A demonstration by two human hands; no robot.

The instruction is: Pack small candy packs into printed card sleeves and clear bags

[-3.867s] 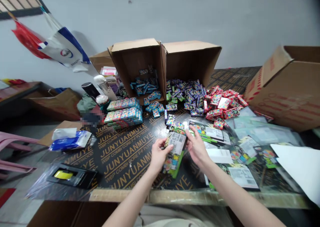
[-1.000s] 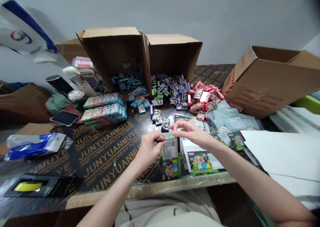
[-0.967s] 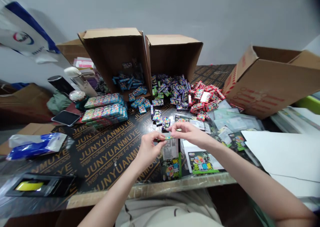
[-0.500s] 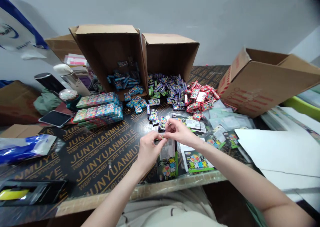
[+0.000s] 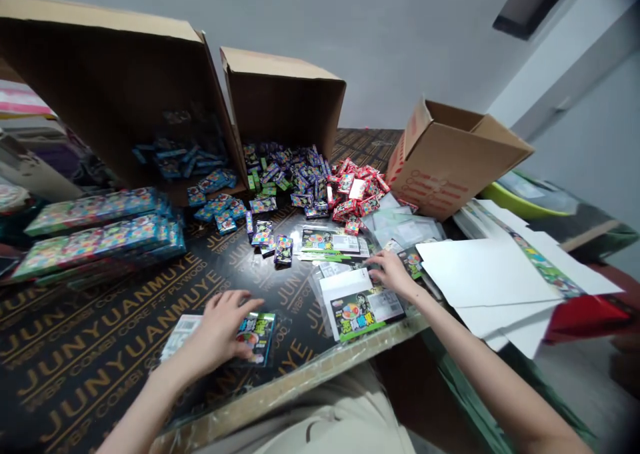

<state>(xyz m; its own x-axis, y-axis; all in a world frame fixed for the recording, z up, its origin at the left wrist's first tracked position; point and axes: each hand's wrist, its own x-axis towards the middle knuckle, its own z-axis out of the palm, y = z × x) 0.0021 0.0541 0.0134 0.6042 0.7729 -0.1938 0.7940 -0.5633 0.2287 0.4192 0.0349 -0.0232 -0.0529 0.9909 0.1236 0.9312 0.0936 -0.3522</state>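
My left hand (image 5: 220,327) lies low over a black printed card (image 5: 260,341) with colourful lettering near the table's front edge. Its thumb and fingers are spread apart on the card, and the palm hides part of it. To the right, my right hand (image 5: 393,274) reaches over a pile of printed cards (image 5: 360,311) and clear sleeves, fingers apart, fingertips touching the pile's upper edge. Behind that pile lies another printed card (image 5: 320,241). Several small purple candy boxes (image 5: 283,251) lie loose between the hands and the boxes at the back.
Two open cartons (image 5: 280,64) lie on their sides at the back, with blue boxes (image 5: 220,207) and purple boxes spilling out. Red boxes (image 5: 350,187) are heaped beside an upright carton (image 5: 445,161). Stacked packs (image 5: 100,241) stand left; white card sheets (image 5: 480,274) lie right.
My hands were together over the black card, fingers pinched. Now they are apart: the left has moved left with the card, the right to the pile. The view has turned right.
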